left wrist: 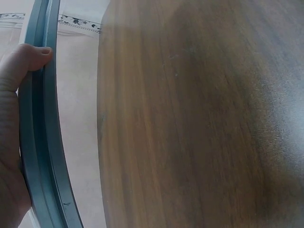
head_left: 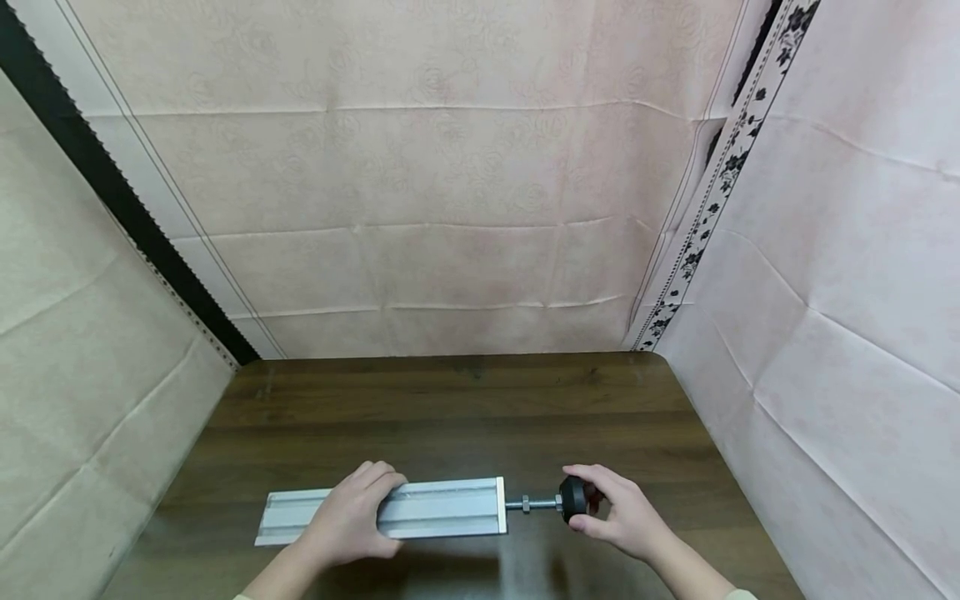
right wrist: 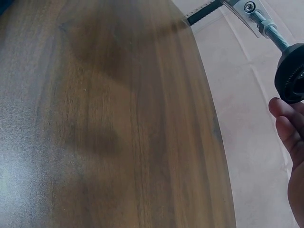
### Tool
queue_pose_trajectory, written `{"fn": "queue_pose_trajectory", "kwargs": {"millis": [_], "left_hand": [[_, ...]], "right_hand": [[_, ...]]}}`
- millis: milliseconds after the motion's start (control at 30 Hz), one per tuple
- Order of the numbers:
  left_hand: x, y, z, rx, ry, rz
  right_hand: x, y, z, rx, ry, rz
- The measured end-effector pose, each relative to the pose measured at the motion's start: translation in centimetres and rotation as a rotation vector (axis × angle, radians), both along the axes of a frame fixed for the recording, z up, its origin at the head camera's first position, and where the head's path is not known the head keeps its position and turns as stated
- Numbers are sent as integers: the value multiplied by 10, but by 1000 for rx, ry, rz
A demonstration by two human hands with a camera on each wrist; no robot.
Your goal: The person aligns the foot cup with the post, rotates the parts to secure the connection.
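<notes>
In the head view a silvery aluminium profile [head_left: 442, 508] lies crosswise, held up above the wooden table, as its shadow below suggests. My left hand [head_left: 352, 512] grips it near its middle, with the thumb on the near edge and fingers over the far edge. From the profile's right end cap sticks a threaded rod with a nut [head_left: 526, 504], ending in a black levelling foot [head_left: 573, 500]. My right hand [head_left: 618, 512] pinches that foot between thumb and fingers. In the right wrist view the foot's ribbed black underside [right wrist: 293, 78] shows above the fingertips.
A brown wood-grain table [head_left: 450, 408] with rounded far corners lies beneath. Pale cloth [head_left: 450, 183] hangs behind it, and more cloth covers both sides. A black strip [head_left: 127, 183] runs down the left; a floral border [head_left: 712, 200] runs down the right.
</notes>
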State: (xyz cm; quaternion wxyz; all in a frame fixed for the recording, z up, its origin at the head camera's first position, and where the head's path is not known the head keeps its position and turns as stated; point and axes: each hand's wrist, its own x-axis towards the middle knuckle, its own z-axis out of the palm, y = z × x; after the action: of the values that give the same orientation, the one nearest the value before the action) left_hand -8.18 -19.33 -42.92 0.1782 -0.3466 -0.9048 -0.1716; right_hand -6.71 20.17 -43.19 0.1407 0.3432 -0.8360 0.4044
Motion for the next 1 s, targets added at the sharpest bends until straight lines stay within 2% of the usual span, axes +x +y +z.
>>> {"fn": "queue_pose_trajectory", "kwargs": {"millis": [200, 433, 733, 833, 1000], "left_hand": [[0, 0, -1, 3, 8, 12], [0, -1, -1, 8, 8, 14], [0, -2, 0, 5, -4, 16], [0, -3, 0, 8, -8, 20], [0, -3, -1, 8, -12, 26]], "right_hand": [[-1, -1, 0, 15, -16, -31], [-3, -2, 0, 15, 28, -45], [-4, 3, 0, 12, 12, 17], [-4, 5, 0, 36, 87, 52], [-8, 6, -5, 106, 357, 122]]}}
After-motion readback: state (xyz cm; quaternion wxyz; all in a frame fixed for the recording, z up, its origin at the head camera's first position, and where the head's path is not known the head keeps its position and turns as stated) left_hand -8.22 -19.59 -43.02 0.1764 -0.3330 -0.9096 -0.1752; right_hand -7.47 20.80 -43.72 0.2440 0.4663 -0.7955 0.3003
